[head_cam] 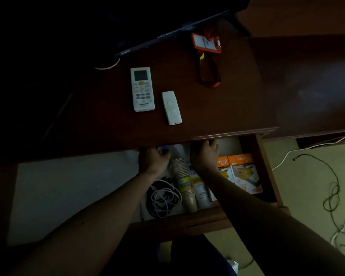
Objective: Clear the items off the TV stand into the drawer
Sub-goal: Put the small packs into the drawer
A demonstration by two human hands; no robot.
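both hands were inside the open drawer (268, 176), under the surface (217, 108) lip. left hand (153, 160) was curled beside a blue-capped item (164, 150); couldn't tell if it was gripping it. right hand (205, 156) had fingers spread and loose, nothing seen in it. cup stack (184, 182) sat between the hands, charger boxes (241, 172) just right of the right hand. ac remote (142, 89), small white remote (171, 108) and orange badge holder (206, 43) lay on the surface beyond both hands.
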